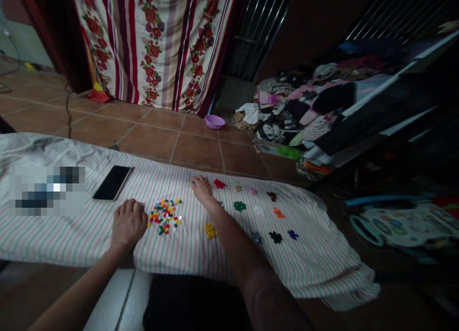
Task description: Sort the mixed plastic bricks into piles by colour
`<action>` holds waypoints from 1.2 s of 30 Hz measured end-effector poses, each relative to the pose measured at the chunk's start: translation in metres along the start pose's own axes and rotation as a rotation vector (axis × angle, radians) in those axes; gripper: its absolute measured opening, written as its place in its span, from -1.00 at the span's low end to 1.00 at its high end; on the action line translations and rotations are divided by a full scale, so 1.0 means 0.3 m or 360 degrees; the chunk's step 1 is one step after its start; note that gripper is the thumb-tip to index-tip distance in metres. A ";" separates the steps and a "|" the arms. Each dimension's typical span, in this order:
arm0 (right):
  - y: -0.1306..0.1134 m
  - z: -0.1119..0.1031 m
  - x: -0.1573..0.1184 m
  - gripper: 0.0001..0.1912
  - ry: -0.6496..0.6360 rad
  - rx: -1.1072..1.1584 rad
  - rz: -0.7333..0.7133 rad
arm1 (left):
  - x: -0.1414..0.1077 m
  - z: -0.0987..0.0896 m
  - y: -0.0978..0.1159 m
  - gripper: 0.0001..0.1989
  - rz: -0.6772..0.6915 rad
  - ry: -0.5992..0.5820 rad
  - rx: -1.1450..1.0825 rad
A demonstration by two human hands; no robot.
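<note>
My left hand point(129, 220) rests palm down on the striped cloth, fingers out and slightly bent, holding nothing visible. Just to its right lies a loose pile of mixed coloured small pieces point(165, 216), like tiny cubes or beads. Beyond that pile, my right hand point(202, 187) is low over the cloth, its fingers bent together at a small blue piece point(194, 183). Single-colour clusters lie around the right arm: red point(219, 183), green point(239, 206), yellow point(210, 230), orange point(278, 212), black point(276, 237) and dark blue point(293, 234). The forearm partly hides a greyish cluster.
A phone point(113, 183) lies on the striped cloth point(161, 254), left of the mixed pile. Farther left is a blurred-out patch. Past the cloth's far edge, a purple basin point(214, 122) stands on the tiled floor near a clothes heap point(287, 101) and a floral curtain point(154, 44).
</note>
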State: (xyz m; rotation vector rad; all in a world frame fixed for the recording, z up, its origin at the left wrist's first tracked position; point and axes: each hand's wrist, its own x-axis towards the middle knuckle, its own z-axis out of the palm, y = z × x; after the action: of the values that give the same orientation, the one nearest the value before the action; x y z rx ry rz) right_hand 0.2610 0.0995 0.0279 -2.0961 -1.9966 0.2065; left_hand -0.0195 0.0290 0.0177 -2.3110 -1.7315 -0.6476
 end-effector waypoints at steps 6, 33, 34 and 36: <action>0.022 -0.010 -0.042 -0.77 0.0000 -0.0034 0.0111 | -0.003 0.003 -0.001 -0.77 0.0012 -0.0008 0.0051; 0.133 -0.037 -0.029 -0.70 0.0065 0.0328 0.0069 | -0.001 0.006 0.001 -0.79 0.0009 0.0011 0.0111; 0.135 -0.041 -0.031 -0.70 0.0083 0.0323 0.0030 | -0.001 0.006 0.001 -0.79 0.0009 0.0012 0.0107; 0.131 -0.046 -0.038 -0.74 0.0086 0.0310 -0.0089 | -0.001 0.007 0.001 -0.79 0.0011 0.0018 0.0102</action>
State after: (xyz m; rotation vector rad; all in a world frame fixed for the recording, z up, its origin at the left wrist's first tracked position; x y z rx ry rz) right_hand 0.3018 0.0856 0.0298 -1.9040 -1.9176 0.3170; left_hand -0.0188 0.0294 0.0157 -2.2654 -1.7125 -0.5933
